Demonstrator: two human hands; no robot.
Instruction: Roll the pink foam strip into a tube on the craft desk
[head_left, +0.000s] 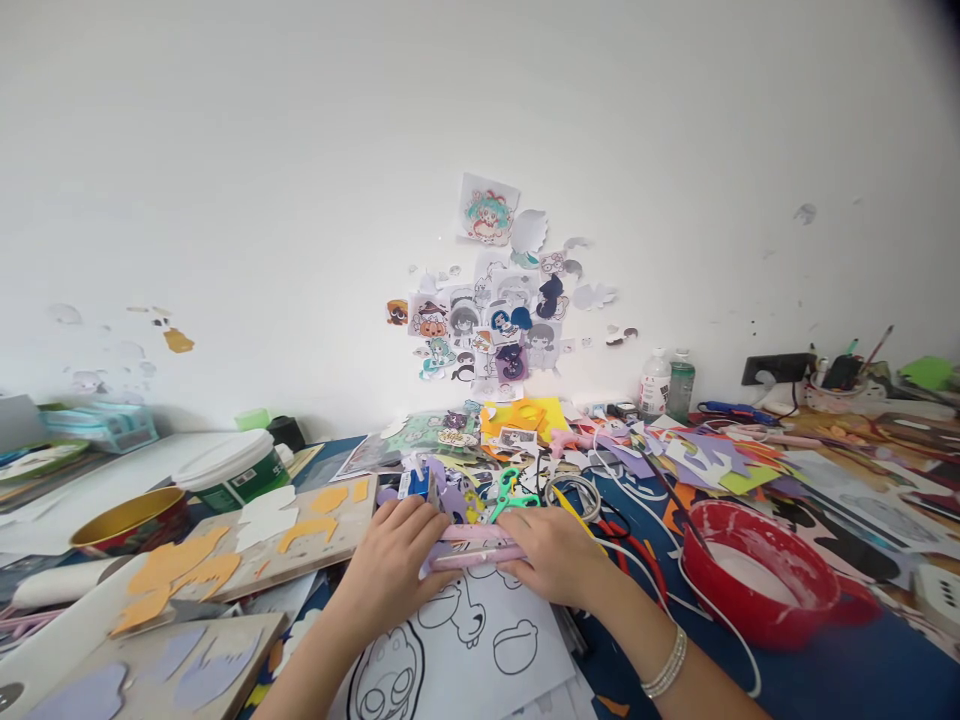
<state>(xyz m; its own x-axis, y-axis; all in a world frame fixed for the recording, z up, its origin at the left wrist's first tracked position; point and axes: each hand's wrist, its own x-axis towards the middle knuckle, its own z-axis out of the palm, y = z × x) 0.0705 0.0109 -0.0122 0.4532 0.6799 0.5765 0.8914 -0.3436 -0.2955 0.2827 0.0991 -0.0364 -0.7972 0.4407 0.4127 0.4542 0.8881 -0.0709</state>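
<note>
Both hands are at a pink elongated item [477, 533] with two side-by-side bars, lying across the top of the printed sheet; its kind is unclear. My left hand [405, 548] closes around its left end, thumb below and fingers on top. My right hand [551, 552] grips the right end, thumb beneath. Under them lies a white sheet [480, 660] with black line drawings of cartoon parts, atop other papers. Green-handled scissors [513, 492] rest just beyond the pink item. A small blue-and-white box [417, 482] sits behind my left hand.
Boards [322, 545] carrying orange and lilac paper cutouts lie left, near a white-lidded tub [229, 468] and a yellow-lined bowl [131, 520]. On the right stands a red pot [765, 610] beside a white cable [724, 610]. Paper scraps [690, 455] and two bottles [655, 385] are behind.
</note>
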